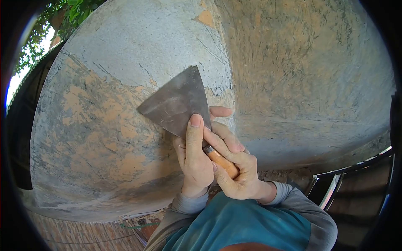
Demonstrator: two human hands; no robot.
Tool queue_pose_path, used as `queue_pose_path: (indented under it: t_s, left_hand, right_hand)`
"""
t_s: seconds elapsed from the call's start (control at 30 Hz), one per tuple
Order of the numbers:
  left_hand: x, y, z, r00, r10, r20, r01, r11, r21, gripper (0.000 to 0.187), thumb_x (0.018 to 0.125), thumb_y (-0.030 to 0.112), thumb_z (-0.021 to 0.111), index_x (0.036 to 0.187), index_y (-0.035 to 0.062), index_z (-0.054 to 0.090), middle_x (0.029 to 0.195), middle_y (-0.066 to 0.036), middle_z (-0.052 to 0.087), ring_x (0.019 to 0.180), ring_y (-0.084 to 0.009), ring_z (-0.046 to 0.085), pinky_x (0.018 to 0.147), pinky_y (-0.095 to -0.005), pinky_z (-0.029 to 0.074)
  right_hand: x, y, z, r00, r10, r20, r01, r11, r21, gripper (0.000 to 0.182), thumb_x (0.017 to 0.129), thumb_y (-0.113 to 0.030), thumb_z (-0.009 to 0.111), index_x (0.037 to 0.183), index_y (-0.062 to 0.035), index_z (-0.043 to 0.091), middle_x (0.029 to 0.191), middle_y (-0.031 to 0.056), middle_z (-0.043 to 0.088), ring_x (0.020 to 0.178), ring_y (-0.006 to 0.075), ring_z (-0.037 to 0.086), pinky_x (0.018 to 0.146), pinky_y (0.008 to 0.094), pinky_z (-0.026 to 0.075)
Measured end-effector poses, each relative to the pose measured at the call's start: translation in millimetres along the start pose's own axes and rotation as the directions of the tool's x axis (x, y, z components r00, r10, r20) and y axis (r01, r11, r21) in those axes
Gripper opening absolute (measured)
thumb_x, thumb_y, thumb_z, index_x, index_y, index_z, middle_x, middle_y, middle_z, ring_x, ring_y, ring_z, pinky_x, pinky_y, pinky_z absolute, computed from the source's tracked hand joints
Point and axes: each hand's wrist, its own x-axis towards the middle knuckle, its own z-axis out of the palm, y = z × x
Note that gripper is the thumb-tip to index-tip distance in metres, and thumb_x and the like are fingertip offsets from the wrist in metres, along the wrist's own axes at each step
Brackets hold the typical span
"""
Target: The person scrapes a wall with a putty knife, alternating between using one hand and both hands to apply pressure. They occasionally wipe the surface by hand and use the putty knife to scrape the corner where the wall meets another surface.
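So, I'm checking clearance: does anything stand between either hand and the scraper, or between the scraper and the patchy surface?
Nothing visible separates the left hand or right hand from the scraper; both hold it. Toward the patchy surface, fingers, apparently the left hand's, emerge from behind the scraper.

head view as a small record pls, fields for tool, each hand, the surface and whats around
tool: scraper, broad dark blade, wooden handle
left hand: thumb on the blade face
right hand: wrapped around the handle
surface: large curved surface, patchy grey and tan, behind the blade
blade contact: cannot tell for certain
clothing: teal garment, grey sleeves
around: green leaves, upper left
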Motion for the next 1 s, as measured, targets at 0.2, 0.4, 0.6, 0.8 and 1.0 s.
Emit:
queue_pose_path:
  t_s: [0.2, 0.4, 0.6, 0.8, 1.0]
  left_hand:
    - [-5, -16, 5, 0.997, -0.077, -0.029, 0.079, 0.993, 0.088, 0.049, 0.109, 0.033, 0.036, 0.106, -0.0103, 0.058, 0.072, -0.017, 0.066, 0.061, -0.0208, 0.067, 0.057, -0.0348, 0.059]
    - [-5, -15, 16, 0.997, -0.077, -0.011, 0.077, 0.987, 0.139, 0.051, 0.109, 0.034, 0.034, 0.107, -0.0101, 0.059, 0.076, -0.015, 0.066, 0.059, -0.0199, 0.065, 0.056, -0.0348, 0.058]
    - [6, -13, 27, 0.997, -0.055, -0.059, 0.058, 0.997, 0.050, 0.056, 0.108, 0.042, 0.035, 0.110, -0.0091, 0.059, 0.065, -0.012, 0.062, 0.061, -0.0203, 0.065, 0.058, -0.0352, 0.058]
    - [-23, -22, 18, 0.940, 0.152, -0.305, -0.118, 0.985, 0.126, 0.041, 0.110, 0.036, 0.034, 0.108, 0.0023, 0.058, 0.059, -0.003, 0.048, 0.060, -0.0166, 0.056, 0.070, -0.0357, 0.051]
    - [-95, -20, -64, 0.913, 0.231, -0.337, -0.194, 0.971, 0.139, 0.039, 0.109, 0.033, 0.039, 0.087, 0.0097, 0.061, 0.049, 0.007, 0.035, 0.041, -0.0096, 0.037, 0.061, -0.0273, 0.032]
  right_hand:
    - [-10, 6, -19, 0.997, 0.055, 0.049, -0.055, 0.998, -0.001, 0.057, 0.088, 0.008, 0.056, 0.144, 0.0103, 0.045, 0.132, 0.0188, 0.061, 0.118, 0.0195, 0.058, 0.103, 0.0289, 0.041]
    - [-10, 4, -28, 0.999, 0.036, 0.020, -0.036, 0.999, -0.031, 0.054, 0.091, 0.004, 0.058, 0.145, 0.0037, 0.049, 0.115, 0.0147, 0.069, 0.096, 0.0120, 0.064, 0.087, 0.0233, 0.048]
    - [-1, 11, -35, 0.999, -0.028, 0.022, 0.029, 0.997, -0.074, 0.051, 0.092, 0.000, 0.062, 0.143, -0.0016, 0.053, 0.103, 0.0130, 0.071, 0.075, 0.0161, 0.064, 0.074, 0.0273, 0.050]
    - [-7, 10, -75, 0.961, -0.182, 0.206, 0.245, 0.910, -0.335, 0.041, 0.094, -0.020, 0.063, 0.131, -0.0043, 0.066, 0.090, 0.0079, 0.063, 0.066, 0.0171, 0.054, 0.060, 0.0291, 0.039]
    - [5, -35, -89, 0.954, -0.299, -0.004, 0.290, 0.923, 0.252, 0.059, 0.105, -0.049, 0.037, 0.110, -0.0036, 0.073, 0.106, 0.0142, 0.051, 0.069, 0.0120, 0.045, 0.061, 0.0249, 0.038]
